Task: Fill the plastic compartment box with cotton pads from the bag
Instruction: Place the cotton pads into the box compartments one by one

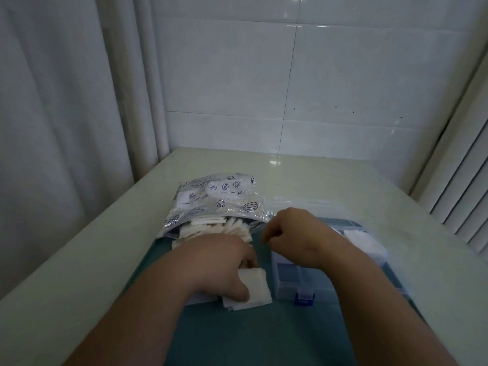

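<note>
A printed zip bag (219,199) lies open toward me, with several square white cotton pads (211,228) spilling from its mouth. My left hand (219,265) rests just in front of the bag, shut on a small stack of cotton pads (253,289) pressed onto the teal mat. My right hand (293,233) hovers between the bag's mouth and the clear plastic compartment box (295,283), fingers curled; whether it pinches the bag's edge is unclear. The box lies open at the right, with white pads in its far right compartment (364,241); my right forearm hides its middle.
The teal mat (237,336) covers the near part of a pale table (330,180). A blue latch (304,298) sits on the box's front edge. A curtain hangs at the left, a tiled wall stands behind, and window slats are at the right.
</note>
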